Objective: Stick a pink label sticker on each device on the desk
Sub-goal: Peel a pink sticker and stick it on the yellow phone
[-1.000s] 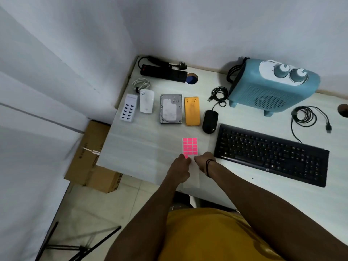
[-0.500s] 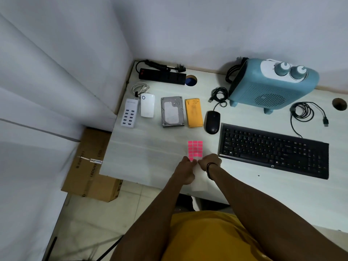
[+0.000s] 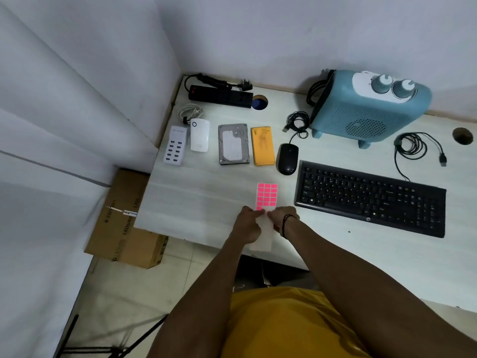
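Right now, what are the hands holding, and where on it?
Both hands, left and right, pinch the sticker sheet at its near, emptied part, just below the remaining pink stickers.

sticker sheet (image 3: 266, 196) before hard drive (image 3: 233, 144), left of keyboard (image 3: 370, 197)

bare desk (image 3: 196, 202) left of sheet; keyboard (image 3: 371, 197) blocks right.

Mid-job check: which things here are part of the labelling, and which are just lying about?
In the job: sticker sheet, under both hands (left, right); USB hub, white adapter, hard drive, orange device, mouse, keyboard, heater, power strip.

Lying about: cardboard box, loose cable.
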Demonstrator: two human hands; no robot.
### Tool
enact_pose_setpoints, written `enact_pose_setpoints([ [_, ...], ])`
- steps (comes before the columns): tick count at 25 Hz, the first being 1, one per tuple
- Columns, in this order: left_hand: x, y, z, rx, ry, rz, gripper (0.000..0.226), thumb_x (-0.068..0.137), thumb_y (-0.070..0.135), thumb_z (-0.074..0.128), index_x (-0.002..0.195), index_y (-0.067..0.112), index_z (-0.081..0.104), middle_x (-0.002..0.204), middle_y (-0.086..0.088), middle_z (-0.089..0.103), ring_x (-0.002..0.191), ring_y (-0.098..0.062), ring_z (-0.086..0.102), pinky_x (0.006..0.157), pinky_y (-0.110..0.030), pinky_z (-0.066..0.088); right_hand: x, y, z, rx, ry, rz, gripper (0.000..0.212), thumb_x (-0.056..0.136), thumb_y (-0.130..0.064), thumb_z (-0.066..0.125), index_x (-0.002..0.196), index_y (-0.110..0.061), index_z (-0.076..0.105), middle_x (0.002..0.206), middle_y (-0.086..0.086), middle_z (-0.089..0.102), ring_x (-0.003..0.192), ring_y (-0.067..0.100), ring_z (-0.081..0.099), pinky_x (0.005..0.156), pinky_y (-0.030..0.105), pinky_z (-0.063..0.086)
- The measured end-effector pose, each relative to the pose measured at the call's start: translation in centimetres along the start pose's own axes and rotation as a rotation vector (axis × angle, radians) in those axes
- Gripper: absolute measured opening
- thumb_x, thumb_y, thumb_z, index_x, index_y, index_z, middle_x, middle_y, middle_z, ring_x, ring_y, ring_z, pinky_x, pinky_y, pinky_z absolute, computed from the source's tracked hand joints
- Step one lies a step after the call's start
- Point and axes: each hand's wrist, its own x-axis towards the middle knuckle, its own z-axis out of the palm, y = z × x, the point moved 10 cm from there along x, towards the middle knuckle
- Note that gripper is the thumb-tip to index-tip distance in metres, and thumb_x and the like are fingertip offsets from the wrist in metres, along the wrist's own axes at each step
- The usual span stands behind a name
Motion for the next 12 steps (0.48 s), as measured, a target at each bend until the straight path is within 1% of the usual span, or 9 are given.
enact_pose_setpoints([
  [1,-0.8,0.0,-1.1,-0.065,0.063,-0.056,0.049,0.094,0.008,0.057,0.143,0.015,0.055,0.134,-0.013,0.058,0.124,-0.032,0.055,0.107,-0.032,0.043,-0.5,-0.8,-0.2,-0.048,-0.025,-0.058,0.007,0.080,-0.020,0.072,0.082,-0.013,0.070,0.099,0.015,0.074,0.083,0.030,0.070,0.075,0.037,0.060],
  [2,-1.4,-0.5,-2.0,-0.188,0.128,-0.119,0.049,0.094,0.014,0.060,0.143,0.016,0.055,0.135,-0.012,0.060,0.121,-0.030,0.058,0.106,-0.036,0.047,-0.3,-0.8,-0.3,-0.020,-0.067,-0.087,0.007,0.084,-0.018,0.069,0.089,-0.014,0.071,0.106,0.014,0.072,0.093,0.031,0.070,0.076,0.038,0.059],
  [3,-2.1,-1.1,-2.6,-0.381,0.165,-0.205,0.051,0.093,0.021,0.065,0.143,0.016,0.054,0.134,-0.010,0.061,0.119,-0.029,0.061,0.103,-0.040,0.051,-1.0,-1.0,-0.5,0.016,-0.130,-0.076,0.015,0.088,-0.016,0.067,0.102,-0.013,0.071,0.111,0.013,0.071,0.099,0.030,0.068,0.073,0.036,0.057],
  [5,-3.0,-1.7,-1.9,-0.792,0.150,-0.366,0.052,0.091,0.023,0.073,0.139,0.014,0.057,0.130,-0.009,0.066,0.109,-0.028,0.068,0.086,-0.041,0.060,-2.3,-1.6,-0.9,0.085,-0.238,-0.093,0.026,0.092,-0.014,0.065,0.118,-0.011,0.066,0.116,0.012,0.068,0.101,0.028,0.065,0.070,0.032,0.052],
  [6,-3.2,-1.4,-1.8,-0.946,0.153,-0.390,0.045,0.090,0.018,0.074,0.133,0.009,0.062,0.124,-0.010,0.070,0.101,-0.028,0.072,0.076,-0.037,0.061,-2.6,-2.1,-1.2,0.089,-0.268,-0.114,0.028,0.092,-0.014,0.065,0.119,-0.010,0.065,0.117,0.012,0.068,0.101,0.028,0.065,0.074,0.033,0.052],
  [7,-3.5,-1.0,-2.4,-1.009,0.183,-0.384,0.038,0.090,0.013,0.074,0.126,0.005,0.067,0.116,-0.011,0.074,0.094,-0.027,0.075,0.070,-0.033,0.061,-3.2,-2.8,-1.5,0.073,-0.265,-0.145,0.028,0.091,-0.015,0.067,0.118,-0.010,0.065,0.116,0.012,0.069,0.101,0.028,0.066,0.077,0.035,0.054],
  [9,-4.2,-0.4,-4.0,-1.059,0.269,-0.356,0.026,0.088,0.008,0.076,0.113,0.002,0.074,0.106,-0.013,0.077,0.089,-0.027,0.076,0.066,-0.030,0.061,-4.7,-5.2,-3.5,-0.093,-0.080,-0.360,0.032,0.084,-0.020,0.075,0.113,-0.012,0.064,0.110,0.009,0.069,0.097,0.023,0.067,0.081,0.034,0.056],
  [11,-4.9,0.0,-4.8,-1.101,0.341,-0.347,0.020,0.086,0.007,0.079,0.105,0.003,0.077,0.101,-0.013,0.077,0.091,-0.028,0.075,0.065,-0.029,0.061,-8.0,-8.8,-5.0,-0.300,0.155,-0.714,0.035,0.080,-0.021,0.079,0.110,-0.013,0.065,0.102,0.004,0.066,0.088,0.016,0.062,0.080,0.029,0.055],
  [12,-5.1,0.2,-5.0,-1.122,0.356,-0.346,0.017,0.085,0.008,0.079,0.102,0.004,0.078,0.100,-0.014,0.077,0.092,-0.029,0.075,0.066,-0.029,0.060,-9.9,-10.2,-4.8,-0.362,0.194,-0.874,0.031,0.080,-0.020,0.079,0.108,-0.013,0.067,0.100,0.003,0.066,0.085,0.014,0.062,0.080,0.028,0.055],
])
